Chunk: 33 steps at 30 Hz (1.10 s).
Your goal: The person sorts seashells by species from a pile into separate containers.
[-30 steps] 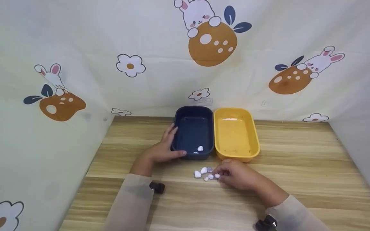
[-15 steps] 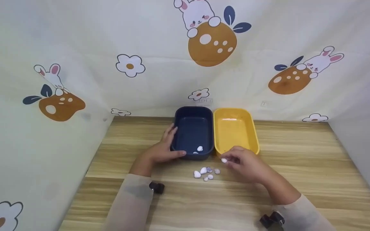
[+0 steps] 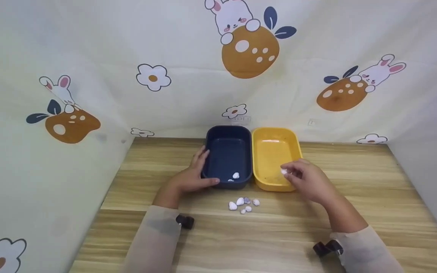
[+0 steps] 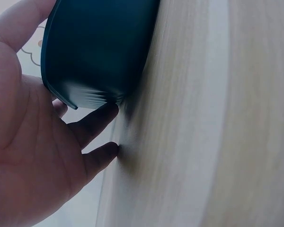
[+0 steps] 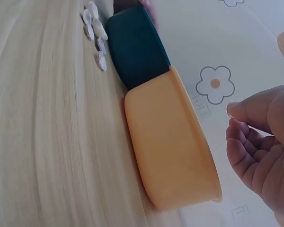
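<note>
Right hand (image 3: pixel 311 181) pinches a stone (image 3: pixel 283 171) over yellow tub (image 3: pixel 273 155), five o'clock — left hand (image 3: pixel 191 179), fingers spread, likely steadies blue tub (image 3: pixel 228 153) from eight o'clock.

Pinched stone (image 3: pixel 283 171): disappearing partly behind the fingers of the right hand (image 3: pixel 311 182).
Yellow tray (image 3: pixel 271 155): having its four o'clock corner covered by that hand.
Blue tray (image 3: pixel 228 155): running off the left wrist view at twelve o'clock.
Low stone (image 3: pixel 230 180): hiding mostly behind the blue tray's six o'clock wall.
Left sleeve (image 3: pixel 152 239): passing out at the head view's six o'clock edge.
Wall lettering (image 3: pixel 241 120): showing too faintly to read.
</note>
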Tool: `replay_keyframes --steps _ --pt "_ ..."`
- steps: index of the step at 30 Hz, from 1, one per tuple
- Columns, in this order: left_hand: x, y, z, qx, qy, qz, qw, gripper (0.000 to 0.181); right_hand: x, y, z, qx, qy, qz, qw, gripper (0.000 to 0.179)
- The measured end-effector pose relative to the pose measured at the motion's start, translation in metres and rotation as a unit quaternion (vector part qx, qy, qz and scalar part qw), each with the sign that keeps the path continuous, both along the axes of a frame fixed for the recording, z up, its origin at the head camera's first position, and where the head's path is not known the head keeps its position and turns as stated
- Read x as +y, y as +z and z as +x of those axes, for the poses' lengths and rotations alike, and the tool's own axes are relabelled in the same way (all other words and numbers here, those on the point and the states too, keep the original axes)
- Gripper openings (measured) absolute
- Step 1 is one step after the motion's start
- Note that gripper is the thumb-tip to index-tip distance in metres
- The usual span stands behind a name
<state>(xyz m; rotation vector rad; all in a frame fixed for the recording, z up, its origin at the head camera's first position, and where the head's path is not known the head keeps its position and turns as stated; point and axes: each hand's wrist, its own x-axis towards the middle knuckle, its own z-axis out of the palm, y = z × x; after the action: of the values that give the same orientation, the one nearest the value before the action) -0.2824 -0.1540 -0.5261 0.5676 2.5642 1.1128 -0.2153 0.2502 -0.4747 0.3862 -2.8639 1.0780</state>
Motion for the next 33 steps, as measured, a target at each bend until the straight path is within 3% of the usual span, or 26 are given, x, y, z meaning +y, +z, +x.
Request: replay_keyframes --steps 23,33 --pt "0.000 0.003 0.001 -0.002 -0.006 0.007 1.0000 0.121 -0.004 -0.003 -0.002 -0.016 -0.001 -0.009 0.9998 0.027" --pt "-0.001 0.003 0.002 -0.001 -0.006 0.009 0.9999 0.123 -0.013 -0.006 0.004 -0.006 0.026 -0.021 0.9994 0.023"
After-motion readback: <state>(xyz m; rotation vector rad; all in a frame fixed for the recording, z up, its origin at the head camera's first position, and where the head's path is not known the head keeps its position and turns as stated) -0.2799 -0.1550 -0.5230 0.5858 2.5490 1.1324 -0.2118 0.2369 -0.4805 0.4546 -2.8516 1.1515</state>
